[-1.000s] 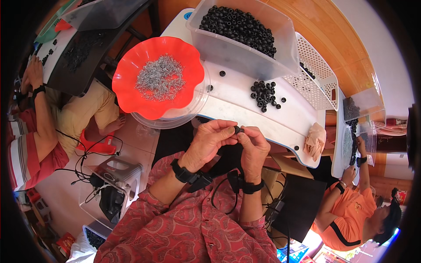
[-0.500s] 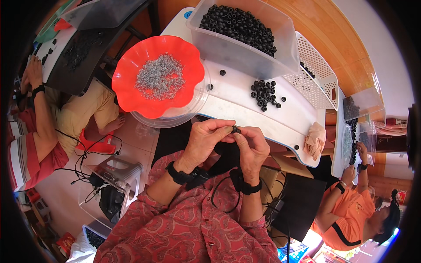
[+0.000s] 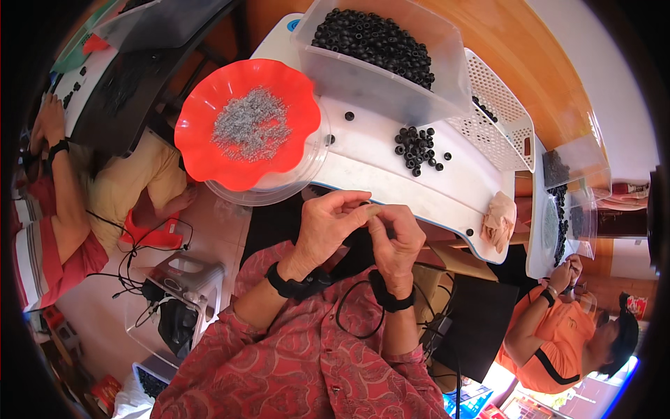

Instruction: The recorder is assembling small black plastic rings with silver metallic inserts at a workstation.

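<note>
My left hand is above the near edge of the table, its thumb and fingers pinched around a small round black piece, which they mostly hide. Against it from the other side comes my right hand, thumb and forefinger pressed together at the same spot; whatever is in that pinch is too small to make out. Beyond my hands lies a loose group of black round pieces with holes. A red wavy-rimmed bowl to the left holds many tiny silvery metal pieces resembling springs.
A clear plastic bin full of black pieces stands at the back of the white table. Right of it are a white perforated basket and a crumpled beige cloth. Co-workers sit at the left and right.
My fingers have shifted around the black piece, which now shows less and sits more on the left-hand side. The co-worker at right has brought both hands together, away from the table.
</note>
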Action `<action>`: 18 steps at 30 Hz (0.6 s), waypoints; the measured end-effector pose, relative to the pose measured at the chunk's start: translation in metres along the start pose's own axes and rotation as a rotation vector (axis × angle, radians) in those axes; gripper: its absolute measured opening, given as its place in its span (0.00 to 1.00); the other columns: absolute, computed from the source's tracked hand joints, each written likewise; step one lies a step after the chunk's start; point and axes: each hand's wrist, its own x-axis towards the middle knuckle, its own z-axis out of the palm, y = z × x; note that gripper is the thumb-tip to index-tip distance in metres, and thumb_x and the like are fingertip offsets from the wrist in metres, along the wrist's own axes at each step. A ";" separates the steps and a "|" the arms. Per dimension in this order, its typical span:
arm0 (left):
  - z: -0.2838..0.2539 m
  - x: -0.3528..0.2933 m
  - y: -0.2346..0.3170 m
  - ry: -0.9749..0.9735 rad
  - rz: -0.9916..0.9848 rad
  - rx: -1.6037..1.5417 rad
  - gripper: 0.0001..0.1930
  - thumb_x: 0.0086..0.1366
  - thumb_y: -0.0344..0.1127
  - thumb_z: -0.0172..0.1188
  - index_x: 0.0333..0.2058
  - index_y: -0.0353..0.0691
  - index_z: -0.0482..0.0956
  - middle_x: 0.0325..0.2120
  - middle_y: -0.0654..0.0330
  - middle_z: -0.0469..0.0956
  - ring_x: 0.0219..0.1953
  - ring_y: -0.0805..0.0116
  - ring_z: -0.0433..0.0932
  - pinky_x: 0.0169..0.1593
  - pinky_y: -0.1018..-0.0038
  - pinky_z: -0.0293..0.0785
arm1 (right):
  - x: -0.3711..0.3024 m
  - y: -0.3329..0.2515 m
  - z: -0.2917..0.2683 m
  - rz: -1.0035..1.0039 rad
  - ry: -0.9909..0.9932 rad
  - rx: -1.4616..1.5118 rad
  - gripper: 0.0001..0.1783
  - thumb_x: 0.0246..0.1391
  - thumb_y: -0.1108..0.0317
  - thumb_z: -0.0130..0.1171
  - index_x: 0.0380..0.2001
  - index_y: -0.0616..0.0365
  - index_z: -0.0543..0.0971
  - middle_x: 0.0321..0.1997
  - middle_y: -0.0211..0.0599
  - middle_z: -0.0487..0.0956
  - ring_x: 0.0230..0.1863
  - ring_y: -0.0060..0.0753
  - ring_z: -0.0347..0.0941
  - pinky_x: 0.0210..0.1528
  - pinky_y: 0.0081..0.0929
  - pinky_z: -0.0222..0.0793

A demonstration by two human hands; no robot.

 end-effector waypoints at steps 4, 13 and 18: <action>0.005 0.000 -0.007 0.079 0.073 0.067 0.17 0.55 0.30 0.72 0.42 0.29 0.81 0.32 0.57 0.83 0.33 0.77 0.81 0.39 0.81 0.79 | 0.001 -0.005 0.003 -0.034 -0.003 -0.073 0.09 0.47 0.80 0.64 0.34 0.62 0.80 0.32 0.40 0.80 0.28 0.33 0.77 0.30 0.25 0.73; 0.002 0.000 -0.011 0.048 0.011 0.077 0.14 0.59 0.27 0.68 0.42 0.28 0.80 0.31 0.58 0.82 0.33 0.78 0.79 0.37 0.82 0.78 | -0.005 -0.002 0.004 0.034 -0.007 -0.072 0.08 0.48 0.80 0.64 0.34 0.62 0.80 0.31 0.37 0.80 0.28 0.26 0.78 0.31 0.21 0.72; 0.002 0.000 -0.014 0.000 -0.007 0.002 0.13 0.62 0.26 0.63 0.45 0.28 0.79 0.32 0.57 0.82 0.33 0.77 0.80 0.38 0.82 0.78 | -0.009 0.000 0.001 0.168 -0.060 0.021 0.06 0.51 0.81 0.62 0.34 0.63 0.79 0.32 0.34 0.81 0.30 0.21 0.78 0.33 0.20 0.73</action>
